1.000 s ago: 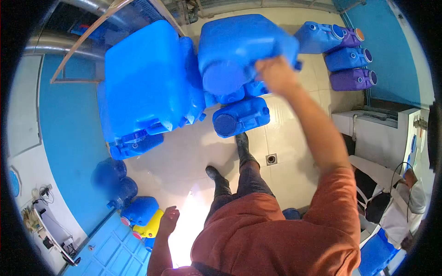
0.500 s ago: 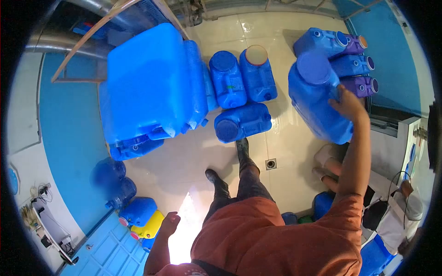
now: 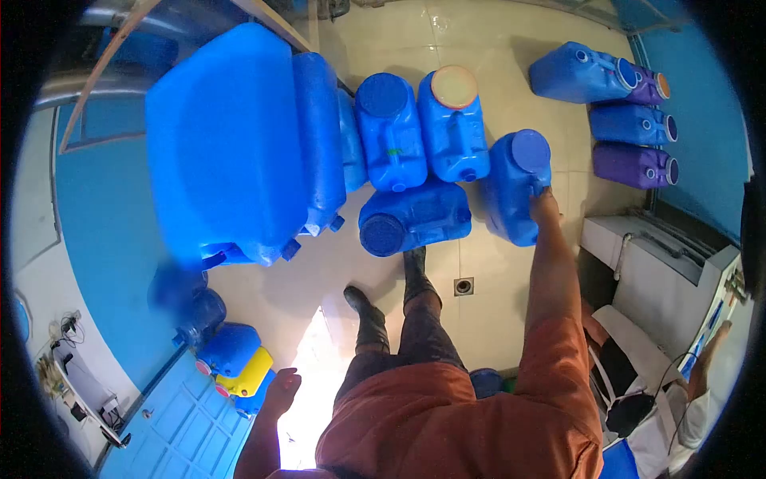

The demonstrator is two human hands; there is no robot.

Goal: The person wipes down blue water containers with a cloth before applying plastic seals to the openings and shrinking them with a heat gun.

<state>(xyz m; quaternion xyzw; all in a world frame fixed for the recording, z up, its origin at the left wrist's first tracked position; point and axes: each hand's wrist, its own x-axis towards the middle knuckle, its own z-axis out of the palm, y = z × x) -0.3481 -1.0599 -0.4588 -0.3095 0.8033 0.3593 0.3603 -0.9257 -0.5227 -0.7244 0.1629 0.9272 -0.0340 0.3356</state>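
My right hand (image 3: 546,209) is closed round the handle of a blue water jug (image 3: 511,172) with a round blue lid. This jug stands beside a blue jug with a cream lid (image 3: 453,120), and another blue jug (image 3: 388,132) is left of that one. In front of these two, a further blue jug (image 3: 419,217) sits crosswise by my boots. Down at my left side hangs my left hand (image 3: 282,389), its fingers loosely bent and apart, holding nothing.
Large blue containers (image 3: 223,144) are stacked at the left. Blue and purple jugs (image 3: 634,124) line the right wall. A person (image 3: 654,391) sits at the right beside a white cabinet (image 3: 638,263). Blue and yellow containers (image 3: 246,374) are by the blue door (image 3: 179,423). A drain (image 3: 463,286) is in the floor.
My right hand has brought the blue jug leftward and lower, away from the jugs along the right wall to beside the cream-lidded one. My left hand stays low at my side.
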